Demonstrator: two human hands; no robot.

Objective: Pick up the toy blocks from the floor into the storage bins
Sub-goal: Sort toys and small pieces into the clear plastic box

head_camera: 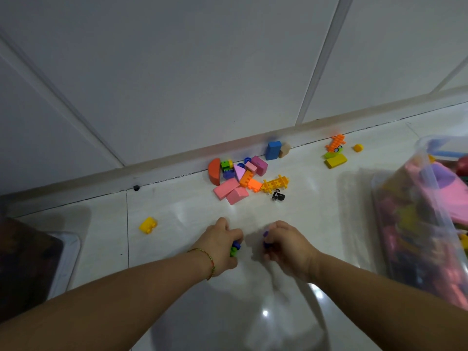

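A person's two hands reach low over a glossy white tiled floor (316,198), close together but not touching. The left hand (220,245), a thin red-and-gold bracelet (207,259) at its wrist, has its fingers curled round small blue and green blocks (235,248). The right hand (286,247) is likewise curled round a small blue block (266,243).

Most of the toy blocks lie beyond the hands, against the foot of the white wall (177,72): a red-orange half-round block (214,171), pink wedges (226,188), an orange studded brick (249,181) and a yellow lattice piece (275,183) heaped together, with a small black wheeled piece (278,195) just on the near side of the lattice. Further back a blue foam block (273,150) stands upright, touching a tan block (284,149). Beyond and to the right of the right hand lie an orange studded plate (335,142), a flat yellow block (335,160) and a small yellow piece (357,147). A lone yellow brick (148,225) sits well to the left of the left hand.

A clear plastic storage bin (405,224), filled with pink, purple and other coloured blocks, stands to the right of the right hand. A dark object (25,262), too dim to identify, lies far left of the left forearm
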